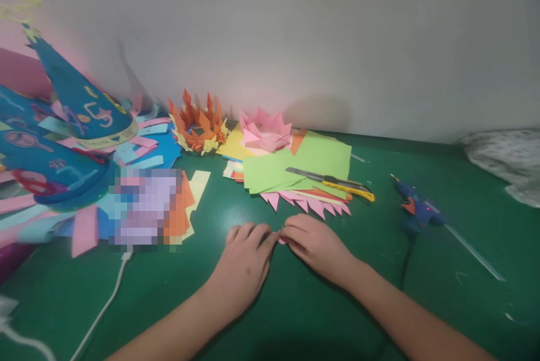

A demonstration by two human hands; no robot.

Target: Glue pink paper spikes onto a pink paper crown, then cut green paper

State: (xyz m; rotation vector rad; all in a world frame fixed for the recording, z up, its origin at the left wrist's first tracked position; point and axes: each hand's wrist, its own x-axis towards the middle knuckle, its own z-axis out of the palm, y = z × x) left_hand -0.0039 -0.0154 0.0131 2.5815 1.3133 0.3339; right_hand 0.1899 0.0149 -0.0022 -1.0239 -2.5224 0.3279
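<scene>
My left hand (248, 257) and my right hand (314, 243) meet low over the green table, fingertips pinched together. Between them shows a small piece of pink paper (282, 240), mostly hidden by the fingers. Both hands are closed on it. Just beyond lie pink zigzag-cut paper strips (301, 201) under a stack of light green paper (274, 172). A yellow utility knife (337, 183) rests across that stack.
A blue hot glue gun (422, 209) with a glue stick lies at right. Behind stand an orange paper crown (200, 125) and a pink paper crown (265, 130). Blue cone hats (84, 91) fill the left. A white cable (103, 302) crosses the green table (337, 327).
</scene>
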